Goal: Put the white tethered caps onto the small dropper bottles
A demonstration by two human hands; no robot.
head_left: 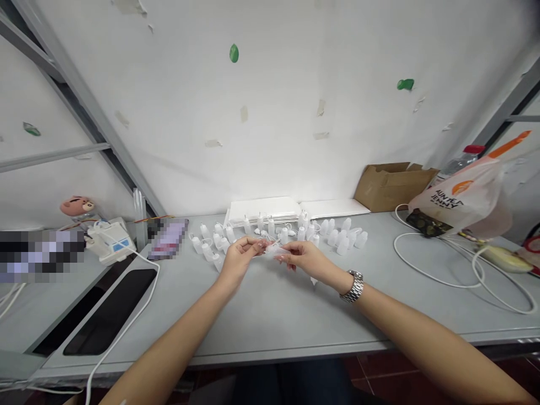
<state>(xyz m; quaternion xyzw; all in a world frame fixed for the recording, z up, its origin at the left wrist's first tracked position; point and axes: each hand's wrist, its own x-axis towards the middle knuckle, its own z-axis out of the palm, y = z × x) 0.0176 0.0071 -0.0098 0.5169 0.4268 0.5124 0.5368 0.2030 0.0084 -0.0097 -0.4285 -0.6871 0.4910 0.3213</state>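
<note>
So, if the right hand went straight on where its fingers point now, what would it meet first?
Past the white piece at its fingertips, the right hand would probably meet the left hand first, though exact depth is hard to judge.

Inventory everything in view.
Small pieces: many, whitish, centre
Held material: count unclear, whitish, centre
Table: one, grey, below
Wall: one, white, behind
Scraps: three, green, wall
Sheets: several, white, back
Box: one, brown, back right
Bag: one, whitish, right
Bottle: one, clear, right
Unclear item: one, yellowish, right
Cables: several, white, both sides
Slab: one, black, left
Pixelated patches: two, purplish, left
Device: one, white, left
Bear figure: one, pink, left
Bars: several, grey, sides
Watch: one, silver, right wrist
Left hand, right hand: two, bare, centre
</note>
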